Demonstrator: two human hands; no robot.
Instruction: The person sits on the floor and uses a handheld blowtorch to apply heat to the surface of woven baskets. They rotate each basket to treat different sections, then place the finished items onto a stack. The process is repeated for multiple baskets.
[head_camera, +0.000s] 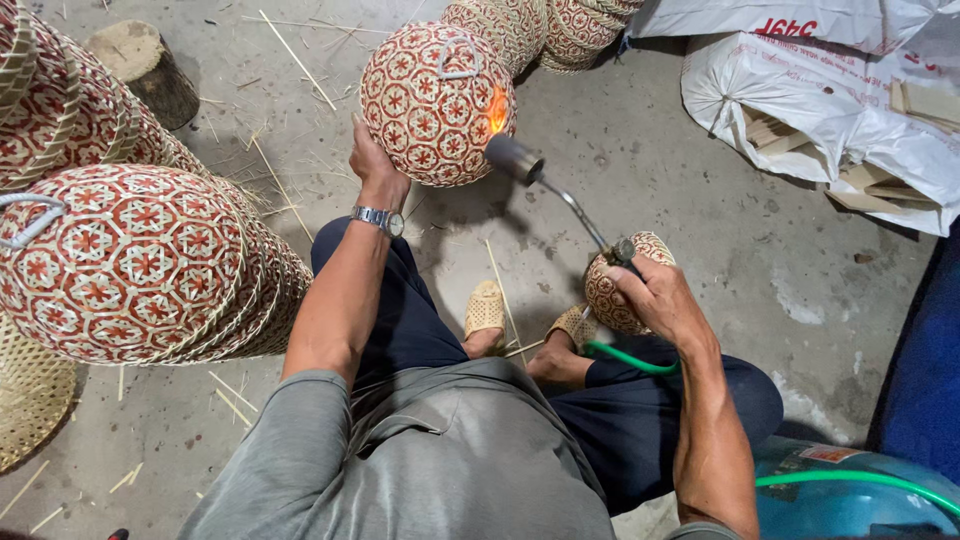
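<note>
From the left, I see stacked red-and-cream woven bamboo lanterns on the concrete floor. My left hand cups the underside of the round red-patterned woven bamboo ball, held up off the floor at top centre; fingers wrap behind it, so I read that as a supporting hold. It looks light, hollow, springy and easily scorched, best held away from the flame. My right hand is closed around the metal gas torch, fed by a green hose.
</note>
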